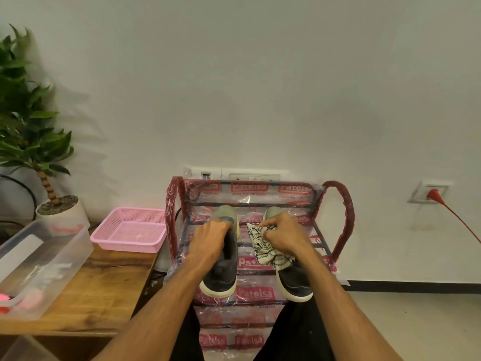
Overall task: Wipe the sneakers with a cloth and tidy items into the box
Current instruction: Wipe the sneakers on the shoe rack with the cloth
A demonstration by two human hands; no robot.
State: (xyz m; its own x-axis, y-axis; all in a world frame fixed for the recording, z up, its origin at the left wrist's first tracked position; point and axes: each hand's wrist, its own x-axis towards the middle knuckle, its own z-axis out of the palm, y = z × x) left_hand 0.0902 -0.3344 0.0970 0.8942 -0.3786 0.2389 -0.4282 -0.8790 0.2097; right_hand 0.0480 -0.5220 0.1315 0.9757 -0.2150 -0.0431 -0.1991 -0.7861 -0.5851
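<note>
Two dark grey sneakers with off-white soles stand side by side on the top shelf of a plastic-wrapped red shoe rack (343,212), toes toward me. My left hand (208,241) grips the left sneaker (221,277) at its opening. My right hand (283,233) holds a bunched white cloth with black lines (263,248) over the right sneaker (294,282), most of whose upper is hidden by the hand and cloth. A clear plastic box (52,256) holding a few small items sits on the wooden table at the left.
A pink mesh basket (130,230) stands on the wooden table (104,287) beside the rack. A potted plant (31,142) is at the far left. Wall sockets sit behind the rack, and a red plug with its cord (437,196) hangs at the right.
</note>
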